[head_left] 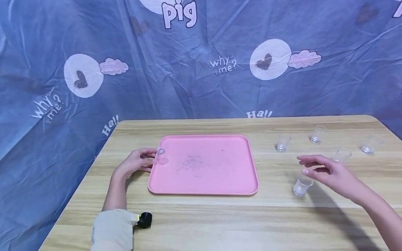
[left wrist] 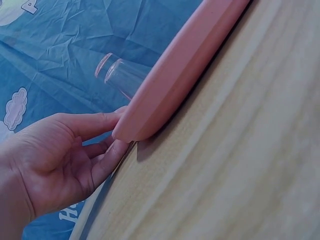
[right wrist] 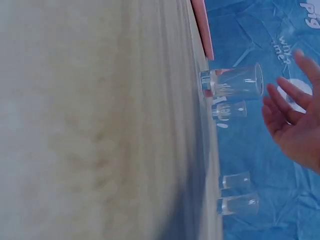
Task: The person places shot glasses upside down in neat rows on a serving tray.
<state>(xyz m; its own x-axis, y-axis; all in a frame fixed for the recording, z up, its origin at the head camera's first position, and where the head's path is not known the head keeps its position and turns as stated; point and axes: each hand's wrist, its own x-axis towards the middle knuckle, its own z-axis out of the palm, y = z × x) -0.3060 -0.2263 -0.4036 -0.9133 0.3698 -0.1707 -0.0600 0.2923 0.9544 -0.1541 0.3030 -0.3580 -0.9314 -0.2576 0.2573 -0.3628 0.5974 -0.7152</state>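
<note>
A pink tray (head_left: pixel 210 192) lies on the table, and a small clear glass (head_left: pixel 161 158) stands just inside its left rim. My left hand (head_left: pixel 138 161) is at that rim beside the glass. In the left wrist view, the fingers of the left hand (left wrist: pixel 65 157) pinch the tray's edge (left wrist: pixel 165 80), with the glass (left wrist: pixel 117 75) rising behind it. To the right of the tray, my right hand (head_left: pixel 327 174) hovers with loosely bent fingers just above another clear glass (head_left: pixel 302 185). In the right wrist view, the right hand (right wrist: pixel 295 110) is apart from the glass's mouth (right wrist: pixel 257 80) and holds nothing.
Several more clear glasses stand right of the tray, among them one behind the right hand (head_left: pixel 342 154), one farther right (head_left: pixel 370 145) and two toward the back (head_left: pixel 283 143) (head_left: pixel 317 134). A blue printed cloth (head_left: pixel 195 79) hangs behind the wooden table (head_left: pixel 207 235).
</note>
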